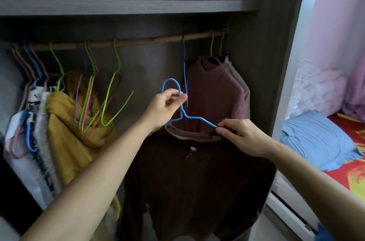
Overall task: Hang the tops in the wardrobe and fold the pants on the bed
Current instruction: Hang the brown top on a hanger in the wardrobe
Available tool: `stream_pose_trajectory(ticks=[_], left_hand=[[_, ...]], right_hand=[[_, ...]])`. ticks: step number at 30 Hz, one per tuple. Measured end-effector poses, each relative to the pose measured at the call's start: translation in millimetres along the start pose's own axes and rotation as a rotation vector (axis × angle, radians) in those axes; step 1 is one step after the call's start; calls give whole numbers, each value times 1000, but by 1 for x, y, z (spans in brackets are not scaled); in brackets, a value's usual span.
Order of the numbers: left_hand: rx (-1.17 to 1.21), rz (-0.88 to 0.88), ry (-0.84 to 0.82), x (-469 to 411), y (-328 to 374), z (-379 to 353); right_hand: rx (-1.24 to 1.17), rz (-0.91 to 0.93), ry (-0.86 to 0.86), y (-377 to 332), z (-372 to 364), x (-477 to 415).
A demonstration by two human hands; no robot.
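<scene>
- While the left hand pinches the hook of the blue hanger and the right hand pinches its shoulder end, the brown top hangs from it, not yet hung up; slack fingers could shed it.
- Hook may snag the spare hanger just behind, suspended from the rod.

head cam | faces forward, slightly down into wardrobe | near | bed at right edge

We are in a home bedroom: an open wardrobe with clothes hung on its rail fills the frame, a bed with pillows at right.
</scene>
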State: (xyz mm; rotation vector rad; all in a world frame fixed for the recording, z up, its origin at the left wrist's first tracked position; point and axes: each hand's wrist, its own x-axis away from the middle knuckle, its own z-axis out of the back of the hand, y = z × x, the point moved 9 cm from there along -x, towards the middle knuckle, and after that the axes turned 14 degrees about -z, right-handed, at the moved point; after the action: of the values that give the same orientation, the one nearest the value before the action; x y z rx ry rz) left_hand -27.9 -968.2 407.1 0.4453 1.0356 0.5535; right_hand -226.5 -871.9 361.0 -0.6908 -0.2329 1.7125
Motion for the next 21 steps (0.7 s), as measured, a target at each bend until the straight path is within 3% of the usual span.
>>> stream_pose_trajectory(ticks=[3, 6, 10, 12, 18, 21], left_hand=[[-267, -147, -49, -22, 5, -11], [-333, -242, -80, -48, 5, -29], [-372, -420, 257, -84, 16, -17], [-456, -457, 329, -105, 13, -15], [-1018, -236, 74, -192, -41, -21], [-1156, -274, 23, -225, -45, -13]], right_hand=[[99, -37, 57, 7, 23, 10], [155, -122, 133, 23, 50, 10], [206, -199, 261, 47, 87, -2], [230, -236, 309, 61, 100, -14], [255, -364, 419, 85, 115, -74], [240, -418, 450, 84, 122, -119]])
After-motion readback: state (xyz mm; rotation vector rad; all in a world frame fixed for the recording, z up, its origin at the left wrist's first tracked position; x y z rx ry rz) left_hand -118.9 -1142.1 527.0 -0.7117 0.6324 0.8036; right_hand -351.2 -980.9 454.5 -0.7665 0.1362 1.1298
